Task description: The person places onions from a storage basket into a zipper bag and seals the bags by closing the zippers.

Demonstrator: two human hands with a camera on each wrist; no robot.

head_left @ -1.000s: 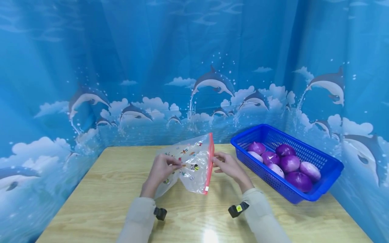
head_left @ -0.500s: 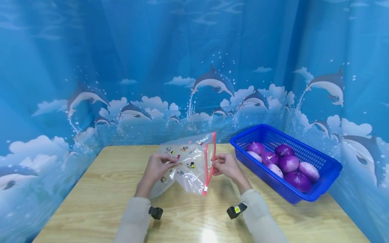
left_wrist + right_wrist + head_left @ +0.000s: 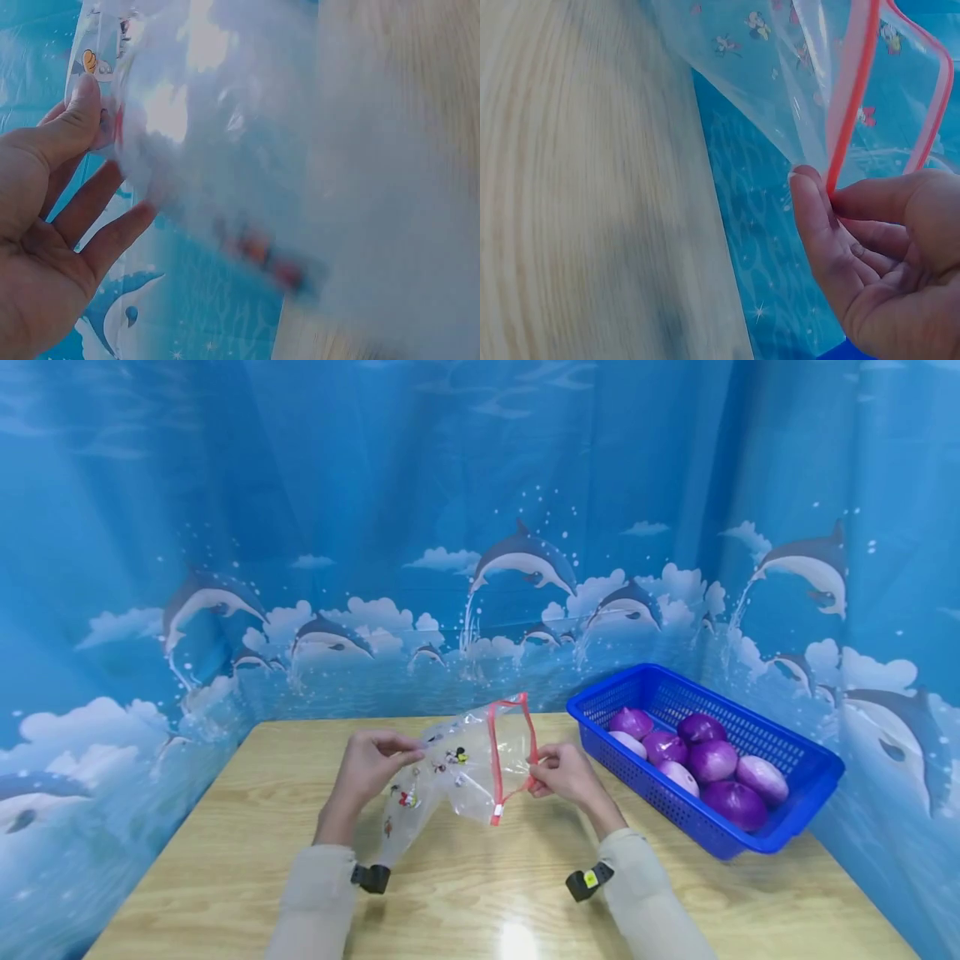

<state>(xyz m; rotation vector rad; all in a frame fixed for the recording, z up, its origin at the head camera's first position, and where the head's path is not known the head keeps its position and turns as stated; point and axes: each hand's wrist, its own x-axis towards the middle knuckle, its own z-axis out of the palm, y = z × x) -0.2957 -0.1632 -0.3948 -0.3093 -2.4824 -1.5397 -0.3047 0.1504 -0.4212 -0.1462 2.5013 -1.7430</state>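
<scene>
A clear zip bag (image 3: pixel 472 768) with small cartoon prints and a red zip edge is held up over the table between both hands. My left hand (image 3: pixel 369 770) pinches its side wall between thumb and fingers; in the left wrist view the bag's film (image 3: pixel 247 150) spreads blurred across the picture. At the mouth, my right hand (image 3: pixel 564 773) pinches one red zip strip (image 3: pixel 855 97) between thumb and forefinger. The two red strips stand apart, so the mouth gapes toward the right. A white slider (image 3: pixel 497 811) sits at the lower end of the zip.
To the right stands a blue perforated basket (image 3: pixel 817 781) holding several purple onions (image 3: pixel 712 762), some paler. All of this rests on a light wooden table (image 3: pixel 247 860). A blue curtain (image 3: pixel 420 527) with printed dolphins closes off the back and sides.
The red zip strips have parted and the bag's mouth has widened. My left hand has moved left and slightly up, drawing the bag's body narrower. The basket and onions stay put.
</scene>
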